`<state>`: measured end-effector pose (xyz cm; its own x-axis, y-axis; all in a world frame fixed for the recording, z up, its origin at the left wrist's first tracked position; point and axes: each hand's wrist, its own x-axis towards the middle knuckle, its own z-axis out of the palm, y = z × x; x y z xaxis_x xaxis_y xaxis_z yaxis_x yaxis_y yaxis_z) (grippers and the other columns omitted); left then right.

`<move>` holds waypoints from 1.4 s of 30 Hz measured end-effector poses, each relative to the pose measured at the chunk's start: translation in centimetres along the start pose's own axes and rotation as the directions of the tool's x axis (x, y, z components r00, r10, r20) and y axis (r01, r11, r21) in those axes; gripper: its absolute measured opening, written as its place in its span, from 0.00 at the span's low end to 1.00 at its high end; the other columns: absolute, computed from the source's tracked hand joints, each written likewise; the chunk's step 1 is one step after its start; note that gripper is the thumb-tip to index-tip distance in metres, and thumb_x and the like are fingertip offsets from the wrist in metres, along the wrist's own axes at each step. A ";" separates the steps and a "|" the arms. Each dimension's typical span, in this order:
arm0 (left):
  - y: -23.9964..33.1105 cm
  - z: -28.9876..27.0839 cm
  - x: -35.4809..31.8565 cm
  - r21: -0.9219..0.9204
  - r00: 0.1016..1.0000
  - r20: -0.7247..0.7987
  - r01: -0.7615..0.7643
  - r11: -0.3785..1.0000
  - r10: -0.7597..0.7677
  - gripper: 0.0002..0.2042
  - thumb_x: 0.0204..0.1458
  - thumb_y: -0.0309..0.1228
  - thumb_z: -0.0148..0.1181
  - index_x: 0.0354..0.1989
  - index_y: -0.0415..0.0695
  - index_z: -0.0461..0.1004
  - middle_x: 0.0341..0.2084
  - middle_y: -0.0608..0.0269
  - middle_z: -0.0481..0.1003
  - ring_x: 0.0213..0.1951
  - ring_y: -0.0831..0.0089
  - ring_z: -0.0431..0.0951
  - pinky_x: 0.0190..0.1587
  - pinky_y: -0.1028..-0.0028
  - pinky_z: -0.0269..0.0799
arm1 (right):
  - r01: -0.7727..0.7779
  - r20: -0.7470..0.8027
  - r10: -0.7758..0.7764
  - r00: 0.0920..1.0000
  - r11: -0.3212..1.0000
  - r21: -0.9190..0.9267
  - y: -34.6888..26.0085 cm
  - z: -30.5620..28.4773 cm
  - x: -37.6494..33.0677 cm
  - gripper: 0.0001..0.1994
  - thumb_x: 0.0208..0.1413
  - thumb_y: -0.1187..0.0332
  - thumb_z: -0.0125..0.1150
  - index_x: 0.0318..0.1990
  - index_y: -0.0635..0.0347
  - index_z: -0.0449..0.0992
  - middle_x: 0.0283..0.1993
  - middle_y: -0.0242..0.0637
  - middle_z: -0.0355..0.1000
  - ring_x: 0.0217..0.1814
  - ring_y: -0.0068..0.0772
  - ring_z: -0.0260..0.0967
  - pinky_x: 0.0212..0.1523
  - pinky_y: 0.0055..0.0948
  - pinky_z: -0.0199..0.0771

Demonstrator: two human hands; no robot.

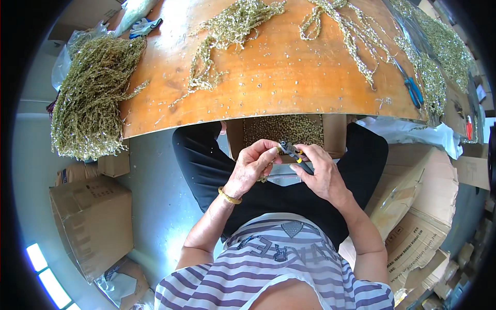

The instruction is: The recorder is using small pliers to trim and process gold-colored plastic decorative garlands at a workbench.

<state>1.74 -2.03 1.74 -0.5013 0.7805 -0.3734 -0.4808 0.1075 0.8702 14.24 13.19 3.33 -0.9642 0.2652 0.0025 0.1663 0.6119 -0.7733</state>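
Note:
Over my lap, my right hand (321,171) is closed around a pair of small pliers (305,164) with black and yellow handles. Their metal jaws point left and meet the fingertips of my left hand (252,164). My left thumb and fingers pinch a short length of gold bead strand (263,179), part of which dangles below the palm. Where the jaws touch the strand is too small to make out. Just beyond both hands, between my knees, sits an open cardboard box (335,135) with many small gold beads (281,129) inside.
The wooden table (248,88) curves in front, dotted with loose beads. Gold strands lie in a thick bundle (93,93) at left, a heap (237,23) and a looped bunch (346,26). Blue-handled pliers (413,92) rest at right. Cardboard boxes (95,222) stand either side.

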 end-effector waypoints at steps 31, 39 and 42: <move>-9.0 -3.7 5.0 0.337 0.987 -0.113 -0.074 0.938 0.118 0.13 0.45 0.21 0.54 0.40 0.36 0.63 0.28 0.56 0.72 0.28 0.75 0.74 0.32 0.76 0.71 | -0.270 -0.017 0.352 0.936 0.746 0.608 8.8 10.9 4.4 0.16 0.46 0.69 0.63 0.42 0.60 0.69 0.32 0.30 0.71 0.35 0.18 0.67 0.37 0.21 0.69; -8.7 -4.4 5.0 0.508 0.970 -0.211 0.002 0.862 0.122 0.08 0.47 0.22 0.55 0.37 0.36 0.70 0.28 0.63 0.74 0.32 0.81 0.73 0.35 0.80 0.70 | -0.243 -0.201 0.331 0.922 0.899 0.365 12.0 11.4 4.5 0.13 0.47 0.69 0.62 0.40 0.61 0.69 0.31 0.30 0.69 0.30 0.18 0.65 0.31 0.20 0.66; -8.4 -4.1 5.2 0.301 0.969 -0.222 -0.037 0.953 0.108 0.08 0.48 0.24 0.56 0.37 0.37 0.71 0.27 0.66 0.74 0.31 0.83 0.72 0.34 0.82 0.68 | -0.167 -0.136 0.331 0.934 0.739 0.652 10.4 12.2 3.6 0.14 0.47 0.72 0.61 0.42 0.60 0.68 0.33 0.30 0.69 0.34 0.17 0.66 0.35 0.19 0.68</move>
<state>0.24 -1.40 -8.77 -0.6977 0.6309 -0.3393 -0.2233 0.2585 0.9398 9.99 11.43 -12.39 -0.8174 0.5513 -0.1673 0.1493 -0.0778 -0.9857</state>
